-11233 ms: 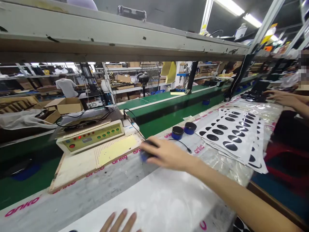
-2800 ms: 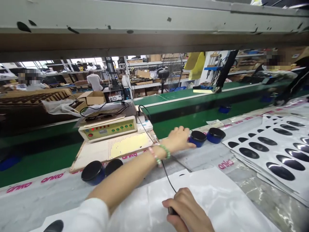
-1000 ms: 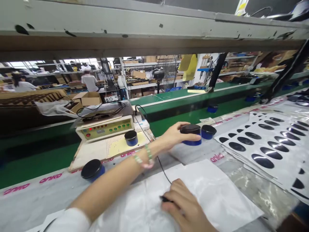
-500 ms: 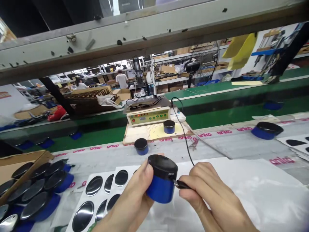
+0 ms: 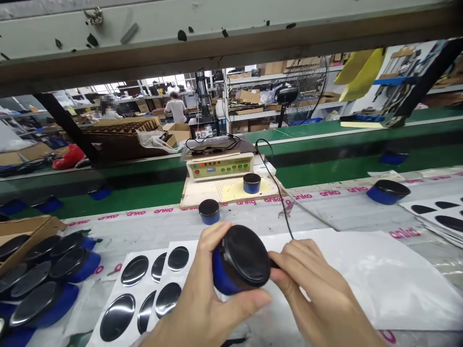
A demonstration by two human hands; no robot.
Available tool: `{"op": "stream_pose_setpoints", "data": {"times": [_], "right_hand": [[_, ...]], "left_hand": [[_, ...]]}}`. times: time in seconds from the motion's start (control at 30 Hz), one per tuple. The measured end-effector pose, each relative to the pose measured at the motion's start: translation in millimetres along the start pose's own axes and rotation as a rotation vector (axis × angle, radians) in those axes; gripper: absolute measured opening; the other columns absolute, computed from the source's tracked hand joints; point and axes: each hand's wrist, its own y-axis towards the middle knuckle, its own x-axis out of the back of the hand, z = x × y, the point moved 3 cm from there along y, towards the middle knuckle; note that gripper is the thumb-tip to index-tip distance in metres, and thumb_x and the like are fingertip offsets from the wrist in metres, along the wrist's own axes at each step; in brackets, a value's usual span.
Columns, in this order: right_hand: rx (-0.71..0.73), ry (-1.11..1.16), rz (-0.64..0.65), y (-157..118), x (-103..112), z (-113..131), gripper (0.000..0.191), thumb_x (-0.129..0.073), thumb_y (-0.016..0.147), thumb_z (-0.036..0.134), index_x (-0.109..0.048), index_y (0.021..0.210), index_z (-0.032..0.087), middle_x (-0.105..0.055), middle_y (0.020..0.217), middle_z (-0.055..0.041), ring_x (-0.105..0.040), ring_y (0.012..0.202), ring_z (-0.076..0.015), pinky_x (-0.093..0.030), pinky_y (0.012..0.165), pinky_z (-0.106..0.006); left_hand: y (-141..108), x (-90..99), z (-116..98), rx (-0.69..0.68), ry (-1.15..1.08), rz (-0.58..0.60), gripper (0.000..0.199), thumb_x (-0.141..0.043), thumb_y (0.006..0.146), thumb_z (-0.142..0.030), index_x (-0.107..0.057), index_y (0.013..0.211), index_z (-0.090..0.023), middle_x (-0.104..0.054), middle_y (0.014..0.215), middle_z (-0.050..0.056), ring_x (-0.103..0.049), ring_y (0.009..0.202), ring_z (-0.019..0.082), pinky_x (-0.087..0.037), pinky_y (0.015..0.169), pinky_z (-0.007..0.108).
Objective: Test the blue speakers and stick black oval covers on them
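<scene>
My left hand (image 5: 213, 284) is wrapped round a small round blue device with a black top (image 5: 246, 255), thumb below and fingers at its far side. The device is tilted so that its black face points towards me. Between the finger and thumb of my right hand (image 5: 311, 284) is the plug of a black cable (image 5: 275, 263), right at the device's edge. Its tip is hidden, so I cannot tell whether it sits in the device. The black cable (image 5: 280, 200) runs up from behind this hand towards a control box with lights and buttons (image 5: 220, 166).
Two similar devices stand beyond my hands, one on the table (image 5: 209, 212), one on a board (image 5: 251, 183). Sheets of round black stickers (image 5: 134, 271) lie left, near many blue-black devices (image 5: 47, 303) and a cardboard box (image 5: 39, 236). Behind runs a green conveyor (image 5: 318, 159).
My left hand has turned the device so its black top faces me, hiding its side and the metal plug tip. My right hand still pinches the plug. The view has shifted slightly.
</scene>
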Motion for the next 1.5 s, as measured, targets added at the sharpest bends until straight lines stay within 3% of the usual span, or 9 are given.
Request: {"op": "stream_pose_setpoints", "data": {"times": [0.17, 0.3, 0.7, 0.87, 1.07, 1.17, 1.3, 1.4, 1.5], "right_hand": [[-0.149, 0.335, 0.076, -14, -20, -17, 0.015, -0.042, 0.095, 0.011, -0.051, 0.093, 0.022, -0.055, 0.081, -0.0017, -0.053, 0.078, -0.0158, -0.049, 0.067, -0.025], [-0.094, 0.356, 0.031, -20, -22, -18, 0.022, -0.042, 0.092, 0.006, -0.052, 0.102, 0.023, -0.056, 0.083, -0.0023, -0.054, 0.079, -0.0168, -0.05, 0.07, -0.027], [-0.02, 0.31, -0.016, -23, -21, -11, 0.02, -0.04, 0.089, 0.003, -0.052, 0.087, 0.02, -0.051, 0.069, -0.0003, -0.051, 0.063, -0.0149, -0.048, 0.063, -0.029], [-0.021, 0.29, -0.029, -24, -21, -13, 0.024, -0.04, 0.09, 0.006, -0.055, 0.101, 0.021, -0.056, 0.069, -0.0006, -0.052, 0.059, -0.0153, -0.048, 0.062, -0.031], [-0.057, 0.294, -0.014, -29, -21, -17, 0.019, -0.041, 0.092, 0.008, -0.053, 0.087, 0.021, -0.052, 0.066, -0.0003, -0.048, 0.059, -0.0146, -0.049, 0.063, -0.031], [-0.083, 0.381, 0.041, -30, -21, -21, 0.021, -0.039, 0.096, 0.013, -0.053, 0.083, 0.02, -0.053, 0.068, -0.001, -0.051, 0.063, -0.0148, -0.051, 0.065, -0.03], [-0.205, 0.283, 0.056, -26, -14, -27, 0.02, -0.045, 0.096, 0.018, -0.061, 0.106, 0.022, -0.064, 0.097, -0.0067, -0.059, 0.094, -0.0195, -0.053, 0.082, -0.033], [-0.359, 0.229, 0.011, -23, -10, -22, 0.045, -0.046, 0.097, 0.029, -0.041, 0.141, 0.027, -0.059, 0.128, -0.0094, -0.062, 0.103, -0.0196, -0.056, 0.083, -0.031], [-0.344, 0.33, 0.029, -19, -19, -6, 0.054, -0.046, 0.097, 0.031, -0.029, 0.149, 0.03, -0.048, 0.144, -0.0076, -0.056, 0.121, -0.0221, -0.053, 0.095, -0.035]], "left_hand": [[9, 9.4, -22, -0.357, 0.486, 0.011, 0.053, -0.063, 0.086, -0.038, -0.046, 0.134, -0.022, -0.047, 0.115, 0.012, -0.048, 0.119, 0.027, -0.049, 0.101, 0.039], [5, 6.1, -33, -0.52, 0.407, -0.049, 0.022, -0.056, 0.09, -0.015, -0.054, 0.111, -0.02, -0.054, 0.119, 0.01, -0.049, 0.123, 0.025, -0.05, 0.101, 0.04], [5, 4.8, -43, -0.38, 0.319, -0.005, 0.033, -0.058, 0.071, 0.003, -0.051, 0.091, -0.023, -0.053, 0.104, 0.004, -0.049, 0.109, 0.02, -0.048, 0.103, 0.037], [4, 0.6, -40, -0.41, 0.34, -0.008, 0.022, -0.057, 0.08, -0.004, -0.053, 0.092, -0.022, -0.052, 0.107, 0.005, -0.048, 0.109, 0.021, -0.047, 0.103, 0.038], [8, 3.3, -35, -0.392, 0.343, 0.096, 0.027, -0.064, 0.08, -0.009, -0.05, 0.099, -0.023, -0.053, 0.11, 0.005, -0.049, 0.109, 0.021, -0.047, 0.101, 0.036], [14, 4.8, -27, -0.323, 0.282, 0.243, 0.055, -0.076, 0.075, -0.033, -0.042, 0.117, -0.022, -0.056, 0.119, 0.011, -0.052, 0.114, 0.024, -0.052, 0.094, 0.034], [20, -0.6, -11, -0.176, 0.326, 0.278, 0.072, -0.077, 0.068, -0.025, -0.039, 0.129, -0.022, -0.062, 0.116, 0.007, -0.059, 0.107, 0.021, -0.054, 0.09, 0.03], [21, -6.3, -7, -0.176, 0.475, 0.112, 0.061, -0.066, 0.072, -0.013, -0.041, 0.128, -0.019, -0.061, 0.115, 0.008, -0.058, 0.105, 0.022, -0.053, 0.089, 0.032], [20, -15.0, -11, -0.263, 0.625, 0.043, 0.049, -0.054, 0.079, -0.009, -0.043, 0.127, -0.01, -0.06, 0.114, 0.013, -0.056, 0.102, 0.026, -0.054, 0.085, 0.038]]}}
